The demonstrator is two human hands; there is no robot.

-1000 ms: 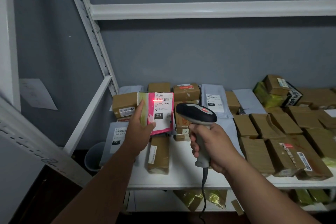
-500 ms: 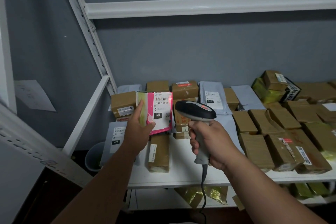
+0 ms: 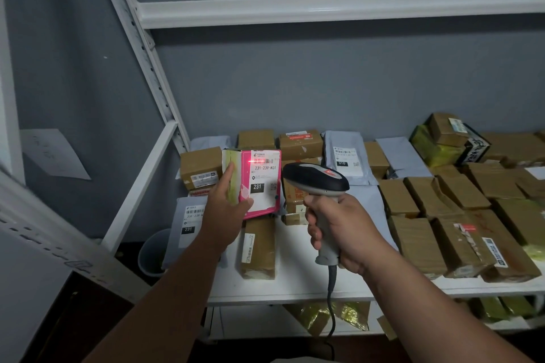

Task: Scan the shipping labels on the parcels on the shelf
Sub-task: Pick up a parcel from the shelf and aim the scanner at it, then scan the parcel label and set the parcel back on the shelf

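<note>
A pink parcel (image 3: pixel 259 184) is held upright above the shelf (image 3: pixel 295 289) by the left hand (image 3: pixel 227 209), with fingers curled round its left edge and the thumb pressed on its lower front; its long axis is roughly vertical and the label (image 3: pixel 264 177) is turned toward the person. The scanner (image 3: pixel 317 183) is gripped by its handle in the right hand (image 3: pixel 345 230), fingers wrapped fully round it, and its head is pointed left at the parcel from just beside it. A red line is cast across the barcode at the top of the label, so the scan of this parcel is judged to be in hand. The remaining parcels, brown boxes (image 3: pixel 418 239) and grey bags (image 3: pixel 345 156), are spread mostly to the right, nearer the scanner hand, and most are judged still to be scanned.
</note>
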